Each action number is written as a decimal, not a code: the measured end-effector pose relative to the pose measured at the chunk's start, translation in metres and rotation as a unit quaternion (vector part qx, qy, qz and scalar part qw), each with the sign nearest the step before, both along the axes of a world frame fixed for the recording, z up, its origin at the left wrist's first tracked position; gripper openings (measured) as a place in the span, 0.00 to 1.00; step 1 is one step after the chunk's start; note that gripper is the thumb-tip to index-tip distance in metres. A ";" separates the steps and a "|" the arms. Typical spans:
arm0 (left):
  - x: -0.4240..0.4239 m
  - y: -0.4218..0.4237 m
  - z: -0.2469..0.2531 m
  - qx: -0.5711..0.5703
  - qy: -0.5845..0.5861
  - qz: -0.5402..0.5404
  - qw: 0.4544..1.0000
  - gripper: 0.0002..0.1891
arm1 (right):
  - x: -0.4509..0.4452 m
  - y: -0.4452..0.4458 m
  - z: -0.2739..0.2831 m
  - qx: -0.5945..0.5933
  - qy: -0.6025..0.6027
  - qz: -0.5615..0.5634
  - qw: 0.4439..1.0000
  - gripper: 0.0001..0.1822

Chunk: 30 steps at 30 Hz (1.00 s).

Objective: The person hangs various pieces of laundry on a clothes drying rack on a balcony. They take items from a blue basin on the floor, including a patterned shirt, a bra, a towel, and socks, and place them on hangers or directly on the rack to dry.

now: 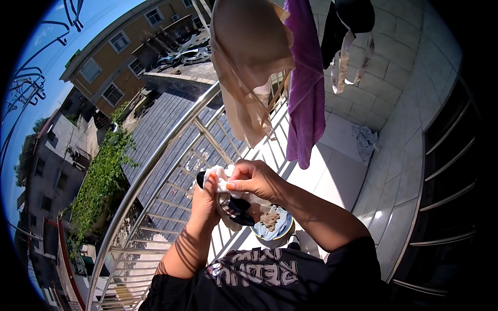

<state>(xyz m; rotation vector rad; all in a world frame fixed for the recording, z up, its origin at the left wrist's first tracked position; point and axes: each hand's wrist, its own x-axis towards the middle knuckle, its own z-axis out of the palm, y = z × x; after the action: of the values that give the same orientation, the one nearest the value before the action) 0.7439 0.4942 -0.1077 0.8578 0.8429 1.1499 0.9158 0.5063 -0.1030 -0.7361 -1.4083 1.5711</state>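
Note:
My left hand [206, 204] grips a bunched white cloth [219, 177], perhaps a sock, with its thumb on top. Black fabric [200, 179] pokes out beside that thumb. From the other side, my right hand [256, 180] pinches the same white cloth between thumb and fingers. Several dark and beige cloth items [238, 208] hang below the left hand, partly hidden by the hands; what they are I cannot tell. Beneath them on the floor stands a round basin [288, 230] with a yellowish rim. Inside it lie a light blue cloth [277, 231] and a brown cloth [269, 221].
A metal balcony railing [183, 110] runs along the left. Above and ahead hang a beige garment [249, 50], a purple towel [305, 85] and a black item [356, 15] with printed straps. Clothes hangers [33, 83] hang at upper left. A grey cloth [365, 142] lies by the tiled wall [389, 171].

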 end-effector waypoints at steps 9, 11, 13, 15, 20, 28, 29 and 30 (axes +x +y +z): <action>-0.022 0.005 0.003 -0.007 0.002 -0.029 1.000 0.30 | 0.035 0.009 0.007 -0.075 0.190 -0.077 0.976 0.10; -0.032 0.005 0.008 0.019 0.030 -0.032 0.999 0.27 | 0.045 0.009 0.021 -0.038 0.175 -0.120 0.977 0.10; -0.040 0.009 0.014 0.041 0.096 -0.031 0.994 0.23 | 0.053 0.009 0.029 0.005 0.135 -0.148 0.980 0.08; -0.045 0.012 0.022 0.045 0.158 -0.050 0.985 0.11 | 0.056 0.010 0.032 0.076 0.058 -0.167 0.981 0.08; -0.021 0.008 0.071 0.092 0.236 -0.184 0.950 0.10 | 0.055 0.004 0.054 0.176 -0.131 -0.149 0.964 0.08; 0.042 0.016 0.103 0.231 0.255 -0.144 0.928 0.12 | 0.055 -0.025 0.125 0.199 -0.349 -0.065 0.914 0.13; 0.046 0.016 0.104 0.226 0.301 -0.127 0.918 0.12 | 0.055 -0.032 0.141 0.059 -0.331 -0.044 0.941 0.16; 0.055 0.014 0.108 0.229 0.282 -0.125 0.923 0.11 | 0.062 -0.025 0.133 0.188 -0.371 -0.066 0.907 0.12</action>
<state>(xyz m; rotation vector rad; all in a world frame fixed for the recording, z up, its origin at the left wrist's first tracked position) 0.7988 0.5081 0.0007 1.6909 0.9013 0.8880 0.9781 0.4810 0.0302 -1.2244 -2.0745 0.8766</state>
